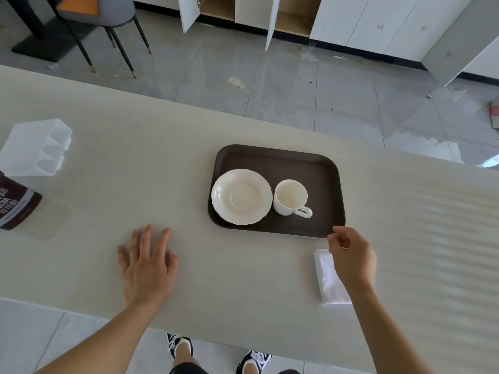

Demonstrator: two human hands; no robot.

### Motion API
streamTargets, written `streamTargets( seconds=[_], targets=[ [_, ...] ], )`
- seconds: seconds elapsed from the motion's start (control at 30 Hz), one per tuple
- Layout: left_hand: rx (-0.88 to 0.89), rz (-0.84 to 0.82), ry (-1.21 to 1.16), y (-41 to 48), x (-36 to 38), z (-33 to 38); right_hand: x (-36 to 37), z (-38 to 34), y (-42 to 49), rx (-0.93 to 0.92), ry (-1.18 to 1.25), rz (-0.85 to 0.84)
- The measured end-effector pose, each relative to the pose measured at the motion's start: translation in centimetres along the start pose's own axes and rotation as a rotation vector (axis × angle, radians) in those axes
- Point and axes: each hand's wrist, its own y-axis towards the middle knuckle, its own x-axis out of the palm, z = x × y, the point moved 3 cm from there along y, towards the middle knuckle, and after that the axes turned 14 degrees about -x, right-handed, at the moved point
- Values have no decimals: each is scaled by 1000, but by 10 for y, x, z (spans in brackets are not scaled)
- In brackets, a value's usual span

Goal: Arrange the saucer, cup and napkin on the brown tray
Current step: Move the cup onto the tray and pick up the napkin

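Evidently soft and light, the napkin (328, 276) near the desk's front edge is best pinched at its corner; the right hand (352, 256) is loosely curled, empty.

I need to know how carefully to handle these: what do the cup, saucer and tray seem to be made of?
Cup and saucer: probably glazed ceramic, cream-white with a soft sheen; the saucer rim is scalloped. Tray: likely matte plastic, dark brown, with a moulded raised rim.

On the tray (275, 157), the saucer (241, 197) sits left of the cup (290, 197); the napkin (328, 276) lies on the surface (162, 157) before the tray's right corner.
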Motion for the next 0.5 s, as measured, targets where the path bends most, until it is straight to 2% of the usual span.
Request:
streamTargets(
  seconds=[0.13,0.27,0.4,0.5],
  targets=[
    [9,0,0,-1,0,0,-27,21,-15,-19,-208,27],
    [6,0,-11,-1,-1,1,-40,45,-33,122,-444,-166],
    [0,3,-20,0,-1,1,-37,59,-46,231,-447,-324],
    [5,12,-35,-1,-3,3,-35,60,-50,241,-409,-328]
  ],
)
